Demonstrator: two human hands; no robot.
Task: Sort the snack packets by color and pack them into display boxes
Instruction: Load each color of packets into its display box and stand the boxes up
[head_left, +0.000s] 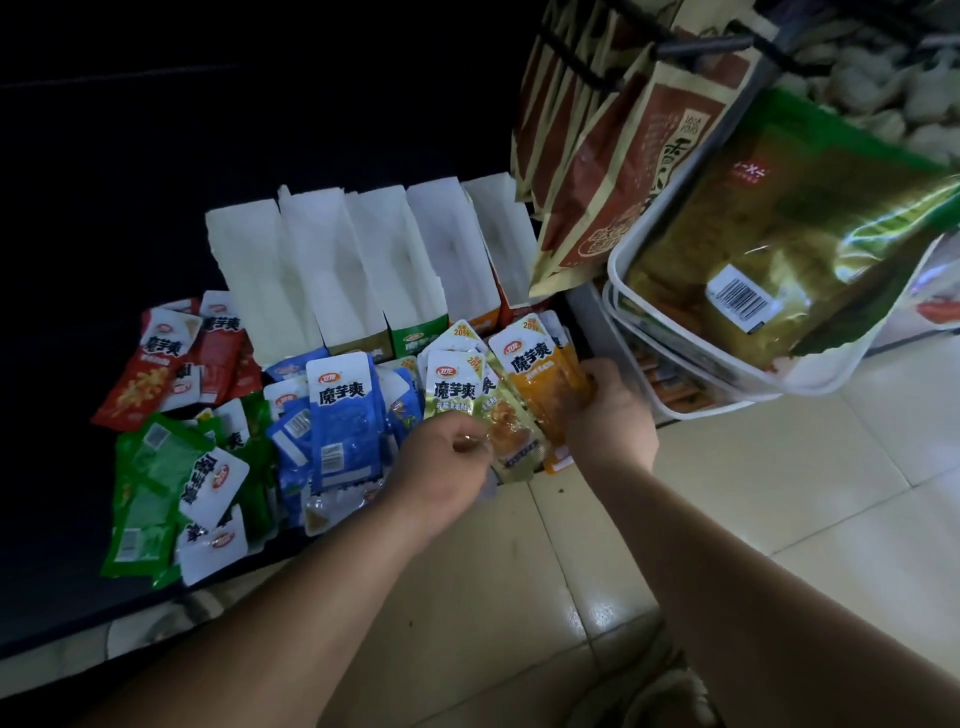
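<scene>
Gold packets: a fanned stack, pinched near the lower edge by the left hand, fingers curled. Orange packets: immediately right of that grip, clasped along their right side by the right hand. Blue packets: just left of the left hand. Green packets and red packets: farther left. Display boxes: upright and open, beyond both grips.

Snack packets: glossy plastic film, foil sheen on gold ones. Display boxes: matt white card. Floor tiles: smooth, glazed. Hanging bags: matt paper look.
</scene>
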